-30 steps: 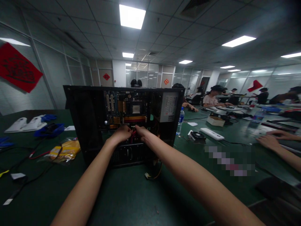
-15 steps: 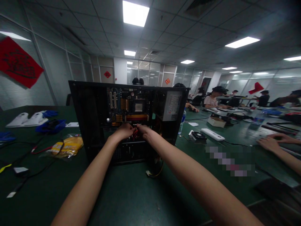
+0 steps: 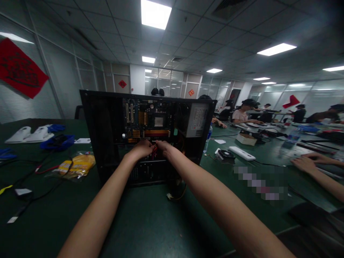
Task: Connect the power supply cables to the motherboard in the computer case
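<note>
A black computer case (image 3: 98,143) stands open toward me on the green table (image 3: 142,218). Inside it are a motherboard (image 3: 146,106) with a bare silver processor (image 3: 158,122), and a grey power supply (image 3: 198,120) at the upper right. My left hand (image 3: 142,149) and my right hand (image 3: 164,148) meet low in the case, just under the motherboard. Both have their fingers closed around a bundle of red cables (image 3: 154,151); the fingertips and cable ends are small and dark. A loose white connector (image 3: 170,196) hangs out at the bottom.
To the left lie a yellow plastic packet (image 3: 77,165), a blue tray (image 3: 57,142) and loose black cables. On the right are a cooling fan (image 3: 225,156), a white power strip (image 3: 242,153) and a small open box (image 3: 246,139). Another person's hands (image 3: 309,163) rest at the far right.
My hands stay at the same place in the case, with only slight finger movement. The view has shifted a little. The other person's hands at the right have barely moved.
</note>
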The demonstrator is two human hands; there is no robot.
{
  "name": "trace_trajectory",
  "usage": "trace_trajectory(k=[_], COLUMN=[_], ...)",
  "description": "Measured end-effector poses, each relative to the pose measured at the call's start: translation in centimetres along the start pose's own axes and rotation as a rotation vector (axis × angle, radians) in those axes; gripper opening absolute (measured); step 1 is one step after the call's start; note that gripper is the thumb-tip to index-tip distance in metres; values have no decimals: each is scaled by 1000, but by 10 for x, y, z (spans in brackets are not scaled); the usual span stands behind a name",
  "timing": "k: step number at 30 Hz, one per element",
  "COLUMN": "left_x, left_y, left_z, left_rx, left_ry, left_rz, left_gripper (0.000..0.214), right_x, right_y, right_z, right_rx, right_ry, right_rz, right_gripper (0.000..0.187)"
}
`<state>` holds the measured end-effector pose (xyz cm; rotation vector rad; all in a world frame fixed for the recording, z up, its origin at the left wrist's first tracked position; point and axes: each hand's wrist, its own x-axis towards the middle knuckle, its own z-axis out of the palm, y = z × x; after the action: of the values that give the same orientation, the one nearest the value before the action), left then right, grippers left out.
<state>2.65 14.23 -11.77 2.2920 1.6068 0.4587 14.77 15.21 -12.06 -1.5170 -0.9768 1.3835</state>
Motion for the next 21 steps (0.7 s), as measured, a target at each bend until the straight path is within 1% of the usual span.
trace_trajectory(k=[5, 11, 17, 21], left_x=[0, -1, -4, -5], left_y=[-1, 2, 7, 9], left_z=[0, 0, -2, -2], left_rx=[15, 49, 91, 116], left_ry=[10, 18, 33, 45], left_rz=[13, 17, -14, -10], left_gripper=[38, 36, 32, 31], right_x=[5, 7, 7, 11], right_y=[-1, 1, 1, 1], right_z=[1, 0, 0, -2], right_rx=[-29, -77, -135, -166], right_ry=[34, 19, 25, 15], right_rz=[-5, -37, -69, -78], right_gripper=[20, 26, 26, 27])
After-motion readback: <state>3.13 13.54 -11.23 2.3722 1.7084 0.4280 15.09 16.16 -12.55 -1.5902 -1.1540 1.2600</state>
